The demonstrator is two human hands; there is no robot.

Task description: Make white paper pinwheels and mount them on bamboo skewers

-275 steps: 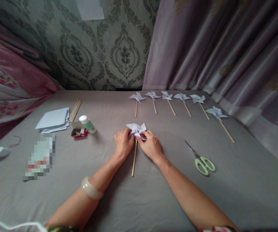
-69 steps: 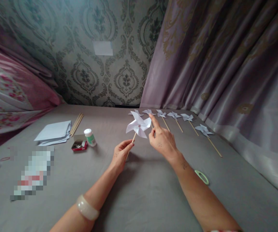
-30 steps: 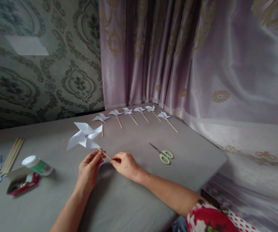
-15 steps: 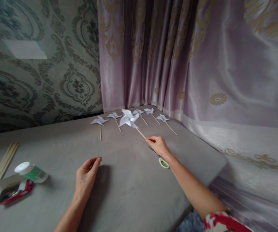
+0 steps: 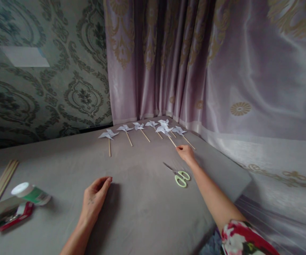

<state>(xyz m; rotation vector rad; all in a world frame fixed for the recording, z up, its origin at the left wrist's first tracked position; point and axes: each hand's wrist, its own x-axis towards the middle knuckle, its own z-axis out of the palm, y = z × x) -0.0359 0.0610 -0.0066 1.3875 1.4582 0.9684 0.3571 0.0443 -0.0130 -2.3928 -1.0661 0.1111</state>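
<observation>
My right hand (image 5: pixel 185 153) pinches the lower end of the wooden stick of a white paper pinwheel (image 5: pixel 164 129). The pinwheel's head is over the right part of a row of similar pinwheels, overlapping one (image 5: pixel 165 122) behind it. Others in the row include a left-end pinwheel (image 5: pixel 108 134) and a right-end pinwheel (image 5: pixel 179 130), their sticks pointing toward me. Scissors with pale green handles (image 5: pixel 181 179) lie just below my right hand. My left hand (image 5: pixel 95 193) is held low over the cloth with its thumb and fingertips together, and nothing shows between them.
At the left, a white-capped bottle with a green label (image 5: pixel 33 194) lies beside an open red box (image 5: pixel 13 216) of small items. Wooden sticks (image 5: pixel 4 182) are bundled behind them. The cloth-covered surface (image 5: pixel 139 212) ends at a curtain (image 5: pixel 153 71) and a patterned wall.
My right hand has carried the pinwheel to the right and away from me, uncovering another pinwheel in the row and more of the scissors. My left hand has hardly moved.
</observation>
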